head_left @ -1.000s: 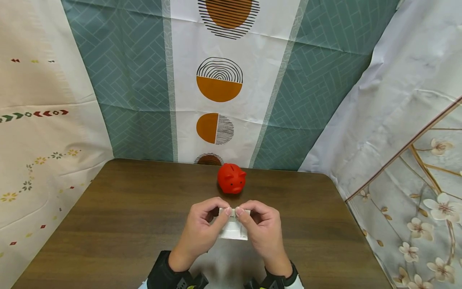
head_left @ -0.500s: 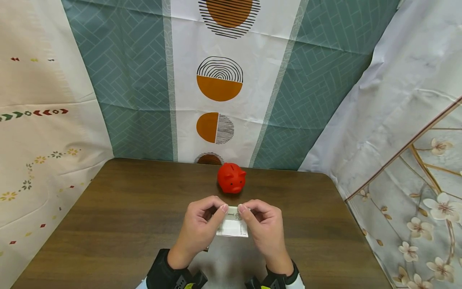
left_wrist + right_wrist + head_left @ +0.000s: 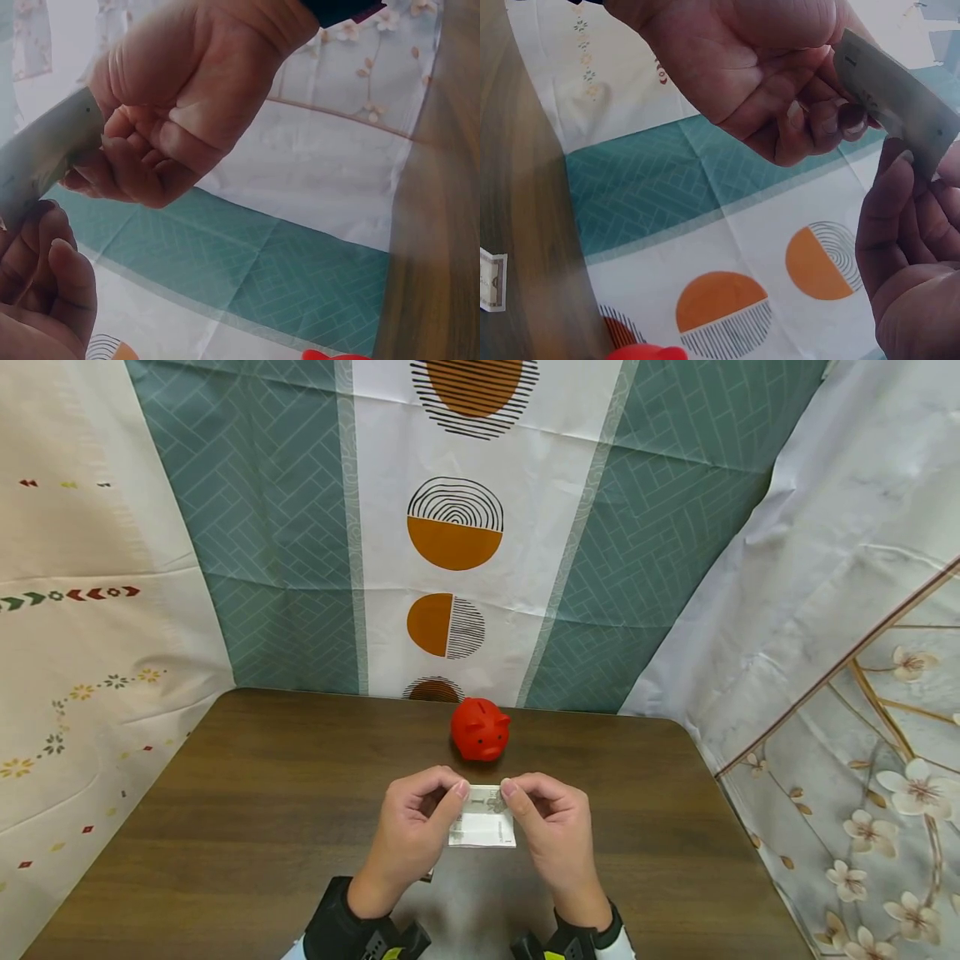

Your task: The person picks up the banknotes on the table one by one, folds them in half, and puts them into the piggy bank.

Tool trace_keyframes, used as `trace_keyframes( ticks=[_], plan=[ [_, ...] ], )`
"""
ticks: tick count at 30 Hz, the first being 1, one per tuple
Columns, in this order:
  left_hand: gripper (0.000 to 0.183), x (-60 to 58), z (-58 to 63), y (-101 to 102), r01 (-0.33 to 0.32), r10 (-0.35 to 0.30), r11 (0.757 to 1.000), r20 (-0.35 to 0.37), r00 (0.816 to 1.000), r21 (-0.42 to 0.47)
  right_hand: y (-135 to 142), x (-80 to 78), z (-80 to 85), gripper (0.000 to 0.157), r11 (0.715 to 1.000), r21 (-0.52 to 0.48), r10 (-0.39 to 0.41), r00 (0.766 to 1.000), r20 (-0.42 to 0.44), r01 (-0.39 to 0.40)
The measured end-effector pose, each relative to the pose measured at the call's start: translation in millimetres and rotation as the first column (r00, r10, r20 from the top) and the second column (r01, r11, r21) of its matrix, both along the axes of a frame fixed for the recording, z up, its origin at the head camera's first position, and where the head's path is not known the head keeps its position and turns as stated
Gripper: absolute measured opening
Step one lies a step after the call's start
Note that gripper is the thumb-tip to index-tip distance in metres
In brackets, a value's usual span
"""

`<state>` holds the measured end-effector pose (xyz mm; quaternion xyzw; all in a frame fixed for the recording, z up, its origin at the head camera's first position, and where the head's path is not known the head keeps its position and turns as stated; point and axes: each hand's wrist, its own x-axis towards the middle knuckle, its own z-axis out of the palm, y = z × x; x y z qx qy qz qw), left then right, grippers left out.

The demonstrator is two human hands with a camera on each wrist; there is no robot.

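Left fingers (image 3: 453,801) and right fingers (image 3: 518,800) pinch the note (image 3: 482,831) between them.

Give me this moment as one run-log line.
left hand: pinches paper slip | right hand: pinches same paper slip | red piggy bank: on table, beyond both hands

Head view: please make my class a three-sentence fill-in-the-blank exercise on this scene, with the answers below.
1. The left hand pinches the pale paper together with the ____ hand.
2. The piggy bank on the brown table is coloured ____.
3. The hanging cloth has a central strip, between two teal panels, whose background colour is ____.
Missing words: right; red; white.
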<state>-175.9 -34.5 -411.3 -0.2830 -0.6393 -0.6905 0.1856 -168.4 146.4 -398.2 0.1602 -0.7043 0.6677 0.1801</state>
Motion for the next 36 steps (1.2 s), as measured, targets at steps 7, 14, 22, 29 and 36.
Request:
trace_keyframes(
  ticks=[7, 14, 22, 29, 36],
  plan=[
    [0.018, 0.0, -1.1, 7, 0.001, 0.001, 1.0, -0.067, 0.998, 0.025, -5, -4.8, -7.4, 0.013, 0.988, 0.033, -0.142, 0.976, -0.168, 0.15],
    [0.036, -3.2, -5.3, 13, 0.001, -0.001, 1.0, -0.231, 0.973, -0.003, -7, -4.8, -8.7, 0.02, 0.996, 0.08, 0.049, 0.972, -0.229, -0.031],
    [0.035, -5.5, -1.7, 8, -0.113, 0.078, 0.991, -0.36, 0.93, -0.076, -4, -4.5, -7.5, 0.02, 0.991, 0.027, 0.133, 0.982, -0.135, -0.13],
    [0.028, -3.7, 2.9, 1, -0.237, 0.23, 0.97, -0.121, 0.966, -0.047, -6, -1.4, -3.7, 0.011, 0.999, -0.014, 0.043, 0.999, -0.028, -0.043],
    [0.007, -1.4, 0.6, -2, -0.025, 0.032, 0.996, 0.092, 0.995, -0.081, -7, -0.6, -1.9, 0.009, 0.997, -0.029, 0.076, 0.996, 0.044, -0.074]
  ],
)
